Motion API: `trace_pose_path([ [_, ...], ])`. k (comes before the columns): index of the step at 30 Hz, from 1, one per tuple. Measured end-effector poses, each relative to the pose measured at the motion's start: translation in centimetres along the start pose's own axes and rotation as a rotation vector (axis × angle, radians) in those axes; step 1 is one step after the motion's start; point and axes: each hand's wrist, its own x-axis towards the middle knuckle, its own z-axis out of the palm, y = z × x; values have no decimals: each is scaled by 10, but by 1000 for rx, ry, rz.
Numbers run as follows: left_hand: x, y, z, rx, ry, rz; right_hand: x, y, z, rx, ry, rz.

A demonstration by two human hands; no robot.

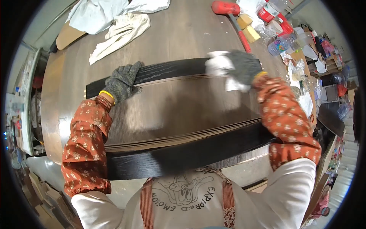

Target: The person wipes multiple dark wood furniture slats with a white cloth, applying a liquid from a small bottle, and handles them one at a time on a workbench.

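Note:
A long black wood-grain board (pixel 171 71) lies across the brown table. My left hand (pixel 121 81), in a grey knit glove with a yellow cuff, grips it near its left end, with fingers over the top and the thumb by the near edge. At the board's right part, my gloved right hand (pixel 247 68) presses a crumpled white cloth (pixel 218 64) onto the surface; both are smeared by motion. Closer to my body, a stack of similar black boards (pixel 198 150) lies along the table's front edge, partly in shadow.
A red mallet (pixel 225 8) and yellow blocks (pixel 250 33) lie at the far right, beside plastic bottles (pixel 281 45) and other clutter. At the far left are a cream cloth (pixel 124 33) and white sheeting (pixel 95 16). The table (pixel 171 40) has a rounded left edge.

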Motion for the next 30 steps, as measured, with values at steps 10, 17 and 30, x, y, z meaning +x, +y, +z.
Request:
trace_pose_path([
  [10,-14,8,-42,47,65,62,-79,93,-88,-813,66,629],
  [17,-120,122,-132,-199,117,365,-106,58,-91,-561,-54,863],
  [30,-174,134,-58,4,360,243,-157,-116,-11,-269,252,-243],
])
